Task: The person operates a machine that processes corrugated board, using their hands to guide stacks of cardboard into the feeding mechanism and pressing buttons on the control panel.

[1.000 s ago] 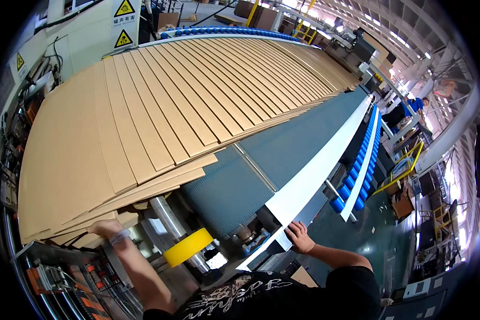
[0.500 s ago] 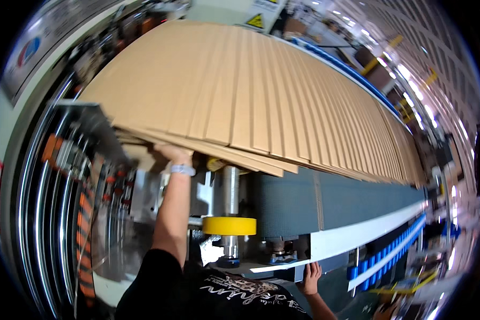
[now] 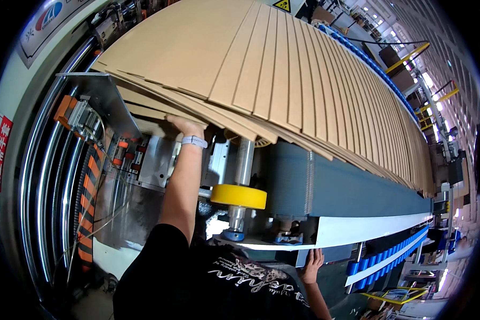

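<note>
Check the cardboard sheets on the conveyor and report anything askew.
The cardboard sheets overlap evenly like shingles along the belt. Only the lowest few at the near end, by the left hand, splay out with uneven edges. No damage shows.

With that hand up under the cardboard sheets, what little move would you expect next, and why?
Probably a small push of the left hand to nudge the lowest cardboard sheets level. It presses at the underside of the overlapping stack's front edge, where several corners jut out unevenly, while the right hand braces on the white edge rail.
</note>
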A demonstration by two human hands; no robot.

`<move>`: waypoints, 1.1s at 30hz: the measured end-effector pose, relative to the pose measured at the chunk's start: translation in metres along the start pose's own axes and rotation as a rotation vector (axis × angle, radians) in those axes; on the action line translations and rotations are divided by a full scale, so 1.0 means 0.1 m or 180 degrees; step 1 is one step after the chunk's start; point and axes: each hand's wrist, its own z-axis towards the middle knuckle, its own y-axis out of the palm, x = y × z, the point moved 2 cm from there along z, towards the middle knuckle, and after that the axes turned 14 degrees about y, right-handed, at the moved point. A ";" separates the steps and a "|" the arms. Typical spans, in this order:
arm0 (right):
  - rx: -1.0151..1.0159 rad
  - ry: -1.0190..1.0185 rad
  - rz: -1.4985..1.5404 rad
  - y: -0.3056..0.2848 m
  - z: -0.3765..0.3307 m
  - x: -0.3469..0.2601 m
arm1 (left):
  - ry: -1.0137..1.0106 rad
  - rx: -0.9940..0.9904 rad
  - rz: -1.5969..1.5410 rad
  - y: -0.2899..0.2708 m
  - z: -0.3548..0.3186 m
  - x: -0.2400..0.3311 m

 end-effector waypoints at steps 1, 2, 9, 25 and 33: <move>-0.0019 -0.0088 -0.0008 0.03 0.03 0.02 | 0.0014 -0.0198 -0.0319 -0.10 0.24 0.03; 0.0083 -0.0186 0.0044 0.01 0.09 -0.01 | 0.0145 -0.0181 -0.0291 -0.27 0.46 -0.06; 0.0078 -0.0289 -0.0095 0.05 0.06 0.02 | -0.0264 -0.0548 0.0190 -0.68 0.44 -0.63; -0.0021 -0.0153 -0.0089 0.07 0.11 0.02 | 0.0387 -0.0199 0.0901 0.01 -0.13 0.35; -0.0010 -0.0183 -0.0182 0.24 -0.02 0.16 | 0.0272 -0.0104 0.0366 0.34 -0.31 0.44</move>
